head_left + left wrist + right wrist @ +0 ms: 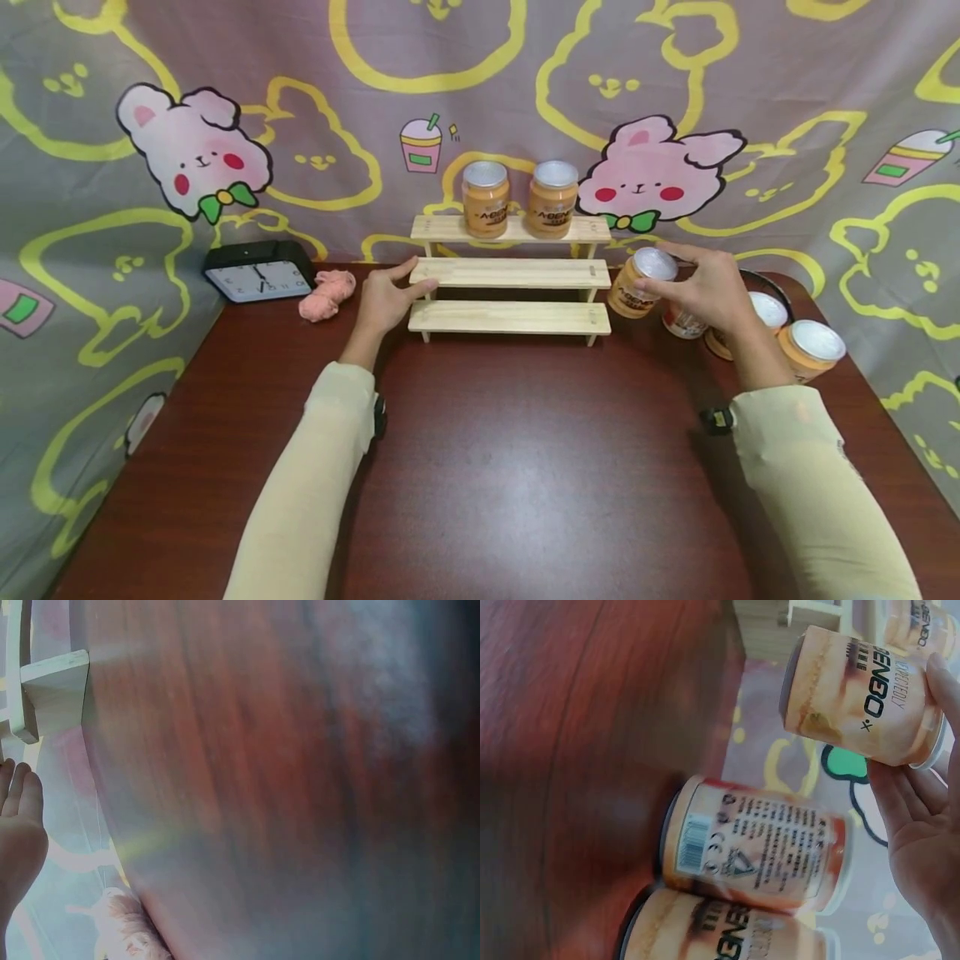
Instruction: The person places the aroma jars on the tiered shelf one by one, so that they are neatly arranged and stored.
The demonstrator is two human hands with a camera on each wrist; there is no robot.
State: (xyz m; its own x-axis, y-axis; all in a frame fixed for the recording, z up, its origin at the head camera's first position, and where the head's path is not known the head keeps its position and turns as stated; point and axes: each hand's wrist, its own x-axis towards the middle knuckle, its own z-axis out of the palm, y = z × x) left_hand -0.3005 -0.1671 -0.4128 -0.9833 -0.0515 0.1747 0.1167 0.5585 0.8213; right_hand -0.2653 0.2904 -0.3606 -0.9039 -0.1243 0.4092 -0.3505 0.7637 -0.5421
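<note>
A three-tier wooden display stand (pixel 510 273) stands at the back of the table, with two orange-labelled jars (pixel 486 200) side by side on its top tier. My left hand (pixel 386 298) rests at the left end of the middle tier; in the left wrist view its fingers (pixel 22 793) look straight. To the right of the stand, my right hand (pixel 712 287) grips another silver-lidded jar (pixel 633 292) near its top, thumb on one side and fingers on the other. The right wrist view shows this jar (pixel 862 697) raised off the table.
Several more jars (pixel 810 348) stand at the right, partly behind my right hand and forearm; one has a barcode label (pixel 754 844). A dark curved rim (pixel 772 287) shows behind them. A black-framed clock (pixel 258 273) and a pink crumpled bundle (pixel 327 295) sit at the back left.
</note>
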